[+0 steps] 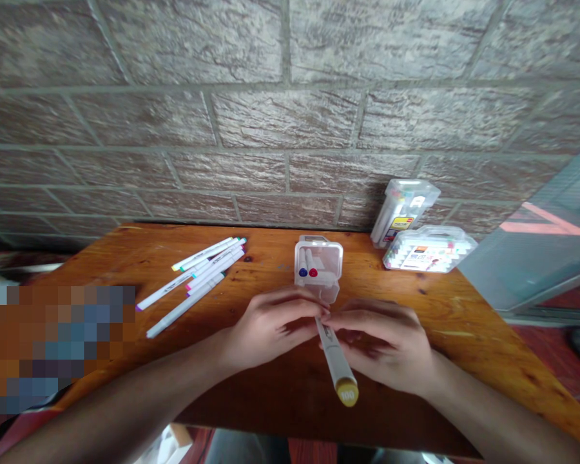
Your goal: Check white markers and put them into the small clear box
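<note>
A white marker (335, 356) with a mustard-yellow end printed 100 points toward me above the front of the table. My left hand (283, 322) and my right hand (379, 341) meet at its far end, fingers closed around it. That far tip is hidden behind the fingers. Just beyond my hands stands an open clear plastic case (319, 258). Inside it lie a blue-ended marker (303, 272) and a red-ended marker (313, 272).
Several white markers (205, 265) with coloured ends lie loosely on the left of the wooden table (270, 251). At the back right, a tall clear case (406, 206) and a wide clear case (430, 250) hold markers. Behind is a stone-block wall (290, 116).
</note>
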Demonstrator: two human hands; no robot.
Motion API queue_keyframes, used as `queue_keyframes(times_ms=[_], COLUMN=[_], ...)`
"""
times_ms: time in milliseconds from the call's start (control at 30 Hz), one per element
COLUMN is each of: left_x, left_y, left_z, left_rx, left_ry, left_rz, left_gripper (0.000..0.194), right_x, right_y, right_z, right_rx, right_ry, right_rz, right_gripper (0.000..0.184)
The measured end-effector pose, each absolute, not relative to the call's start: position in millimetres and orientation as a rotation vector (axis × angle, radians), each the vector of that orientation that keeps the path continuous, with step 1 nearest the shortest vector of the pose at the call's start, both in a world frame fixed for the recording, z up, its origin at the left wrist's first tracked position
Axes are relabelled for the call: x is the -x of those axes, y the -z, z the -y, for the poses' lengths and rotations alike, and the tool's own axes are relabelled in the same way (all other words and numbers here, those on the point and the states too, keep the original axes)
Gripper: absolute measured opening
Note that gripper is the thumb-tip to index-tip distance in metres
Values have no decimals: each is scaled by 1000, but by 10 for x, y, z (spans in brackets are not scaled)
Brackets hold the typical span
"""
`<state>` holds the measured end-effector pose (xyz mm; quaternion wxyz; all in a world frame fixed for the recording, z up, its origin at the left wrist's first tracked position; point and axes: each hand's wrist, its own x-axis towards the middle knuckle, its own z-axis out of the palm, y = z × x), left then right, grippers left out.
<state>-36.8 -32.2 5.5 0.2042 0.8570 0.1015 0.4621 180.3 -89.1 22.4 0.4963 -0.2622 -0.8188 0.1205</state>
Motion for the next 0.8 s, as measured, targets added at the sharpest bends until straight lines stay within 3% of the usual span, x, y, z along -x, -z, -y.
queue_keyframes(times_ms=[800], left_x=[378], left_y=[-22], left_z=[330], left_rx=[-2352], left_ry=[-1265], left_rz=[-277], left_gripper=[18], right_x=[-1806], right_y=[-200], right_z=[885], right_rx=[640], right_ry=[-289], right_rz=[1977], right_gripper=[18])
